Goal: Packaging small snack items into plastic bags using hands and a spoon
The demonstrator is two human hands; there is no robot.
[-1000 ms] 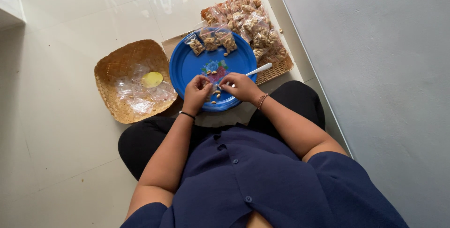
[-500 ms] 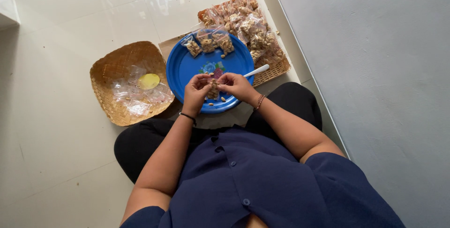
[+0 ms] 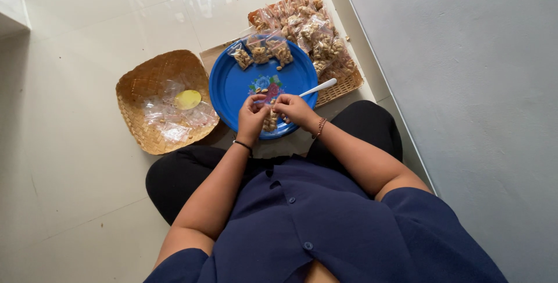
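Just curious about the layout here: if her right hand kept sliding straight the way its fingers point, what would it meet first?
The right hand points toward the left hand, so it would probably meet the small bag of nuts pinched between them first; depth is hard to judge.

Dark navy short-sleeved button-front shirt [image 3: 325, 225], matching round buttons down the placket. Black trousers [image 3: 192, 178]. Thin black band [image 3: 243, 145] on left wrist; reddish-brown beaded bracelet [image 3: 319, 127] on right wrist. Forearms bare, both hands ungloved.
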